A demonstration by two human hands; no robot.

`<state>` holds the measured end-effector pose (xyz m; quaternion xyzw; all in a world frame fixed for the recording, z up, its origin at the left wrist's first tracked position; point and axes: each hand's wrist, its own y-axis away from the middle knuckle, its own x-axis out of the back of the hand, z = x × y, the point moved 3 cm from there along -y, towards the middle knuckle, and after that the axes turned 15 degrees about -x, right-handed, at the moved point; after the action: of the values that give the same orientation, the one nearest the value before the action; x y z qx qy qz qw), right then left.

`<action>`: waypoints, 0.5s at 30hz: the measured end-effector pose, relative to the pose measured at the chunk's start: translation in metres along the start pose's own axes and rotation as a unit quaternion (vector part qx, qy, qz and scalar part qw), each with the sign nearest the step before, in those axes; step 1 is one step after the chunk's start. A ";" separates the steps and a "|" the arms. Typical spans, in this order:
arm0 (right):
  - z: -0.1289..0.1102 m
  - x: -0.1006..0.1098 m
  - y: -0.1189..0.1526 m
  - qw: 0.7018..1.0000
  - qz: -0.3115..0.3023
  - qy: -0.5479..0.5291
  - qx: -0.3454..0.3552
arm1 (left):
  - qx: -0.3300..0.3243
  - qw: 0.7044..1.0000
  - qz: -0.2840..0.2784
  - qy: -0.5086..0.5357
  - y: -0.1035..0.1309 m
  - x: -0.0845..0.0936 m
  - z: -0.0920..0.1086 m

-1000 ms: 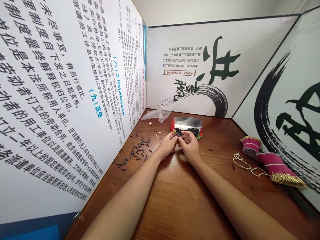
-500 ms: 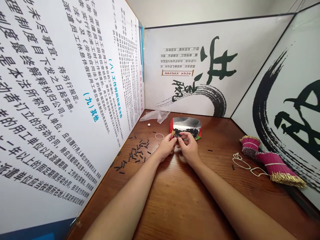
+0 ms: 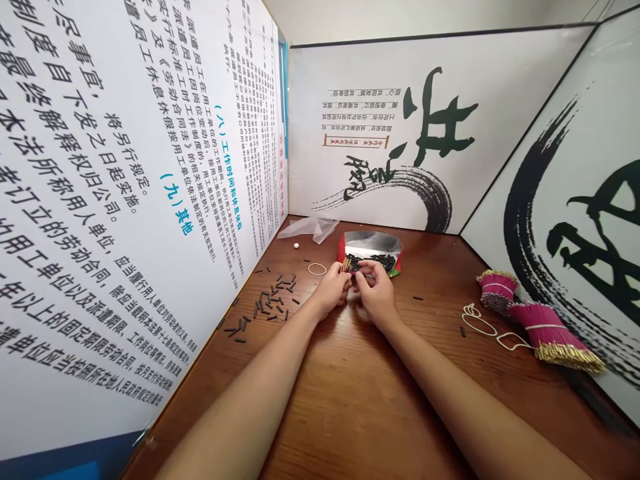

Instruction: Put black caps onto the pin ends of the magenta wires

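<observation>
My left hand [image 3: 333, 291] is closed around a few thin wires with gold-coloured metal tips [image 3: 346, 265] pointing up and away. Close beside it, my right hand [image 3: 377, 295] has thumb and forefinger pinched together at the wires; whatever sits between those fingertips is too small to make out. Just beyond both hands lies an opened red and silver bag [image 3: 373, 241]. Short black tubes [image 3: 386, 261] fill its mouth, partly covered by my fingers.
Loose black tubes [image 3: 273, 303] are scattered on the wooden table [image 3: 345, 400] at left, near a rubber band [image 3: 317, 269], a white bead [image 3: 297, 246] and a clear plastic bag [image 3: 309, 229]. Tied pink wire bundles [image 3: 547, 327] lie at right beside pale bands [image 3: 480, 323]. Printed panels [image 3: 380, 133] surround the table.
The camera view has shifted slightly. Both hands stay together in front of the bag, and the gold tips in my left hand have turned a little and show more clearly.
</observation>
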<state>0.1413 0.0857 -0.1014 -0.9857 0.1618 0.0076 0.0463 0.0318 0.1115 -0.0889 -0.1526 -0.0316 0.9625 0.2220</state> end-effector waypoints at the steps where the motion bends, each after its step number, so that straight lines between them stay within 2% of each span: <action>1: 0.000 0.000 0.000 1.000 -0.001 0.001 0.000 | 0.001 1.000 -0.003 0.004 0.000 0.001 -0.001; 11: -0.004 0.000 0.002 1.000 0.011 0.016 0.001 | 0.000 1.000 0.010 -0.004 0.000 0.001 0.000; 15: -0.005 0.001 0.002 0.998 0.018 0.054 0.033 | -0.011 1.000 0.006 -0.008 0.000 0.001 0.000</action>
<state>0.1411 0.0827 -0.0963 -0.9796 0.1817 -0.0503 0.0696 0.0312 0.1121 -0.0889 -0.1478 -0.0428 0.9646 0.2141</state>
